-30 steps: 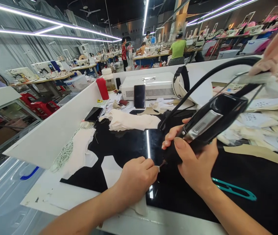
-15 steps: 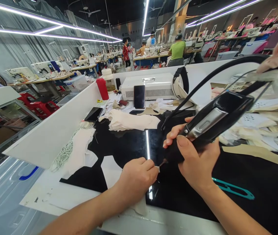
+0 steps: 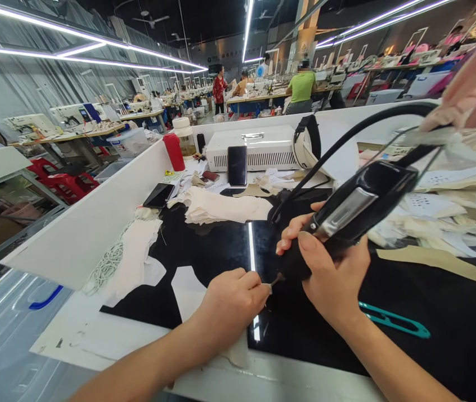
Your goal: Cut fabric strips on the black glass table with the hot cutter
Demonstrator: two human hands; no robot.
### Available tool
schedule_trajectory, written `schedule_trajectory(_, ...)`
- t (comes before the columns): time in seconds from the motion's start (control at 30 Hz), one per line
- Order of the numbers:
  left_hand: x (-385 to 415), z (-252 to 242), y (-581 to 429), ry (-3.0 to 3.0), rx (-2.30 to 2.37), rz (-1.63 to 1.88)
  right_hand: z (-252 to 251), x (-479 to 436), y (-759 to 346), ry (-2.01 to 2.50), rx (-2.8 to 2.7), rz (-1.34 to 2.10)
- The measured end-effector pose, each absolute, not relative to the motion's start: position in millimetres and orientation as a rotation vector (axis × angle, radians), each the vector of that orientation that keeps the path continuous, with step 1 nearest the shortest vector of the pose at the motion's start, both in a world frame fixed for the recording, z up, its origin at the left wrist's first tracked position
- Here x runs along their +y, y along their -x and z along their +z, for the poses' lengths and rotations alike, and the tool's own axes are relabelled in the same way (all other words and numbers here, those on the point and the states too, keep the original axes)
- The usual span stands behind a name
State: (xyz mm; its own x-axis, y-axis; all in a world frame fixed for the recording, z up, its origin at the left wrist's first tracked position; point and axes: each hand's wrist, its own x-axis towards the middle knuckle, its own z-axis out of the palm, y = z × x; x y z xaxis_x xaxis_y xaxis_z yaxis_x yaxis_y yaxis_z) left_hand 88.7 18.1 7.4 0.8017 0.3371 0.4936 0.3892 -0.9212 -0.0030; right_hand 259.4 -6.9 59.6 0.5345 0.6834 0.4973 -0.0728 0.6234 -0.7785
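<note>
My right hand point(image 3: 334, 279) is wrapped round a black corded power hand tool point(image 3: 366, 201) with a silver lever strip on its side. The tool slants down to the left, and its thin metal tip point(image 3: 279, 277) is close to my left fingertips. My left hand point(image 3: 233, 293) is closed in a pinch on a small pale fabric piece point(image 3: 270, 288), whose end peeks out beside the tip; the rest is hidden by my fingers. Whether the tip touches the fabric I cannot tell. Under both hands lies a glossy black board point(image 3: 217, 245).
A white fabric piece point(image 3: 185, 287) lies left of my hand, with fabric stacks point(image 3: 225, 206) behind. A teal slotted tool point(image 3: 397, 321) is at right. Phones point(image 3: 237, 166), a white vented box point(image 3: 258, 146) and a red container point(image 3: 174, 152) stand behind. The black cable point(image 3: 342, 134) arches overhead.
My right hand and the tool have shifted slightly left in the picture, along with a small shift of the whole view. Both grips look the same.
</note>
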Motion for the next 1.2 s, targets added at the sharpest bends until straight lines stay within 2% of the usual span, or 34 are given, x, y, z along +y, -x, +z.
schedule_trajectory(0.43, 20.5, 4.4, -87.0, 2.916, -0.598, -0.716, 58.2, -17.0, -255.9, 0.761, -0.932, 0.522)
schedule_trajectory(0.9, 13.8, 17.4, -61.7, 2.901, -0.590, -0.452, 59.8, -18.1, -261.1, 0.780, -0.948, 0.499)
schedule_trajectory(1.2, 11.5, 14.0, -62.7, 2.924, -0.534, -0.485, 64.1, -20.5, -262.4, 0.803, -0.920, 0.472)
